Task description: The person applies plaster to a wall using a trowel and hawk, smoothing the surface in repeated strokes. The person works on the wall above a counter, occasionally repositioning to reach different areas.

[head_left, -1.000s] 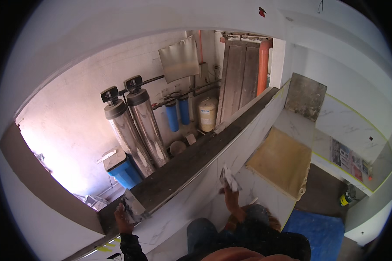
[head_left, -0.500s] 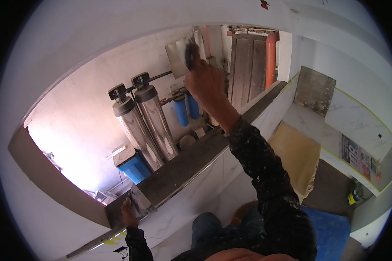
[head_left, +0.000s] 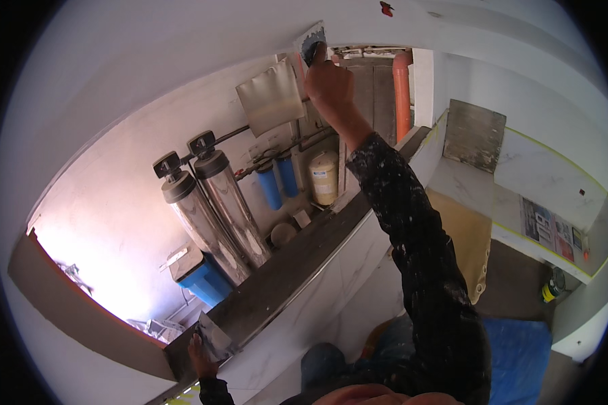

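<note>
My right hand [head_left: 331, 88] reaches up and grips a putty knife [head_left: 312, 36] with a wide blade smeared with grey-white filler. That blade lies against the upper edge of the wall opening, where the white overhead surface [head_left: 236, 40] begins. Low on the left, my left hand [head_left: 201, 356] is closed on a second broad putty knife [head_left: 214, 337], whose pale flat blade carries grey smears. It is held over the near end of the dark ledge [head_left: 284, 287]; I cannot tell whether it touches. How the left fingers wrap its handle is partly hidden.
Behind the opening stand two shiny metal tanks [head_left: 203, 223], blue filter housings [head_left: 269, 187], a blue bin [head_left: 206, 280] and a cream canister [head_left: 324, 177]. An orange pipe [head_left: 402, 94] rises at the back. Right are a tan sheet [head_left: 461, 236], a leaning board [head_left: 475, 135] and a blue sheet [head_left: 517, 361].
My right hand has moved up with its putty knife, now at the opening's top edge. My left hand stays low by the ledge. The whole view has shifted slightly.
</note>
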`<action>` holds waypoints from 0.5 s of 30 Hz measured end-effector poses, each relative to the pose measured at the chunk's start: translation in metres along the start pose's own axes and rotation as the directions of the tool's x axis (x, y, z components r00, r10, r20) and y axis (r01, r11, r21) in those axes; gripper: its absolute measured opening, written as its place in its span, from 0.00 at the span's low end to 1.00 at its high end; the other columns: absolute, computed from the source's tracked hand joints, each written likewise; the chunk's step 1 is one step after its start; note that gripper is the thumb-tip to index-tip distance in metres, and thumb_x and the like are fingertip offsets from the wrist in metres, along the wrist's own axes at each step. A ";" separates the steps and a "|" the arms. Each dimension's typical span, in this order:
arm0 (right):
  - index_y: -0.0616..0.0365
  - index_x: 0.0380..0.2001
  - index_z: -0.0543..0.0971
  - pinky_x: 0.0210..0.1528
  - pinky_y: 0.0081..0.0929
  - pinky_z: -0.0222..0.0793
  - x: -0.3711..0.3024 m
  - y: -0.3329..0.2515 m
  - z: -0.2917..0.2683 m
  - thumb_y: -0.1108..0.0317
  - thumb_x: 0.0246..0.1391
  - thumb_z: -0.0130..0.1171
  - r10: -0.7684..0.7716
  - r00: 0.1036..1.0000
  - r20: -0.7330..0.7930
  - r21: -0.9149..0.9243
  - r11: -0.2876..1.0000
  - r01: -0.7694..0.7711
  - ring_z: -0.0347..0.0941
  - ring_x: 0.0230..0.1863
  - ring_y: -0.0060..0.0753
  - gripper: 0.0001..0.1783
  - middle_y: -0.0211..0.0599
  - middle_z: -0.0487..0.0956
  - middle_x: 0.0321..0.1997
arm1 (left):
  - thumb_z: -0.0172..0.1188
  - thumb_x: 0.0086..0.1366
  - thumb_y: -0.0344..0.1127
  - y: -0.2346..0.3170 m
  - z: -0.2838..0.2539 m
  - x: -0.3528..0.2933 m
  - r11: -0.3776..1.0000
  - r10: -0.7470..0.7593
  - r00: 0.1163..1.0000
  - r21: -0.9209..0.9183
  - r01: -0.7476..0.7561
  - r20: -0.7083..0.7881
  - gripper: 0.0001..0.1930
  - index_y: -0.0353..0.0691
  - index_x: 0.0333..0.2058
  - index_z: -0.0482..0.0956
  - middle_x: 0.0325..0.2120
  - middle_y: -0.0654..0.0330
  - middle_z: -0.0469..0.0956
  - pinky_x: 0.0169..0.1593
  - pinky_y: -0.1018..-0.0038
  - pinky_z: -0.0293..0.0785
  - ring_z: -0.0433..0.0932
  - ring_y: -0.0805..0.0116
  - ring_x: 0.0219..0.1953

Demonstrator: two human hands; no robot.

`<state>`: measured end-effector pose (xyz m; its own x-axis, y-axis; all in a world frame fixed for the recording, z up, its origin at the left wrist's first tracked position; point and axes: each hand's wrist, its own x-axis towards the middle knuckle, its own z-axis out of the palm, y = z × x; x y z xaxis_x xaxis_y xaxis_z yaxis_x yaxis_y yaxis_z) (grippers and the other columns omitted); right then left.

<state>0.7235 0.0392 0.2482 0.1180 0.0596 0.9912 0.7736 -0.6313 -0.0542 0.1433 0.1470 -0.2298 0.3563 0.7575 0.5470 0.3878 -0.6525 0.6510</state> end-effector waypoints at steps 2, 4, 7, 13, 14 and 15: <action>0.66 0.57 0.62 0.20 0.36 0.74 0.009 0.018 0.014 0.62 0.51 0.52 0.037 0.998 0.046 0.015 0.999 -0.038 0.77 0.19 0.42 0.32 0.43 0.79 0.20 | 0.64 0.34 0.25 0.000 0.000 0.001 0.997 -0.043 0.999 0.058 0.043 0.010 0.47 0.35 0.60 0.60 0.50 0.45 0.66 0.59 0.60 0.58 0.63 0.46 0.55; 0.68 0.57 0.62 0.21 0.37 0.74 0.016 0.028 0.025 0.63 0.50 0.52 0.051 0.998 0.032 0.023 0.998 -0.052 0.77 0.19 0.43 0.32 0.45 0.79 0.21 | 0.61 0.45 0.29 -0.001 -0.001 0.002 0.957 -0.194 0.981 -0.220 0.188 -0.006 0.39 0.38 0.60 0.60 0.50 0.50 0.66 0.59 0.61 0.59 0.64 0.53 0.55; 0.70 0.56 0.62 0.21 0.38 0.74 0.018 0.031 0.032 0.65 0.49 0.51 0.059 0.995 0.076 0.010 0.998 -0.060 0.78 0.20 0.44 0.31 0.47 0.79 0.22 | 0.51 0.61 0.36 -0.006 0.000 0.003 0.507 -0.542 0.834 -0.750 0.424 0.105 0.27 0.42 0.60 0.62 0.52 0.56 0.66 0.59 0.62 0.58 0.63 0.60 0.56; 0.75 0.55 0.61 0.22 0.38 0.74 0.009 0.023 0.022 0.68 0.50 0.48 -0.002 0.993 0.114 -0.011 1.000 0.004 0.78 0.21 0.44 0.30 0.48 0.79 0.21 | 0.39 0.68 0.50 -0.006 0.004 0.002 0.620 -0.437 0.889 -0.670 0.407 0.136 0.25 0.47 0.60 0.63 0.62 0.63 0.59 0.63 0.62 0.53 0.55 0.66 0.64; 0.76 0.55 0.61 0.23 0.38 0.74 0.010 0.026 0.021 0.68 0.50 0.47 -0.054 0.980 0.193 0.020 0.999 0.051 0.78 0.22 0.44 0.30 0.48 0.79 0.21 | 0.39 0.68 0.50 -0.004 0.003 0.003 0.584 -0.458 0.875 -0.690 0.428 0.155 0.25 0.46 0.60 0.63 0.62 0.63 0.59 0.63 0.62 0.53 0.55 0.66 0.64; 0.76 0.55 0.60 0.23 0.39 0.74 0.010 0.029 0.021 0.68 0.51 0.46 0.000 0.990 0.144 -0.017 1.000 0.002 0.79 0.22 0.44 0.30 0.49 0.79 0.22 | 0.40 0.68 0.50 0.000 0.002 0.003 0.546 -0.479 0.860 -0.707 0.449 0.176 0.25 0.46 0.60 0.62 0.61 0.62 0.59 0.63 0.61 0.53 0.56 0.66 0.63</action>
<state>0.7598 0.0379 0.2536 0.2067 0.1699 0.9635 0.7629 -0.6445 -0.0500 0.1459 0.1495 -0.2291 0.2707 0.9604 0.0660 -0.2295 -0.0022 0.9733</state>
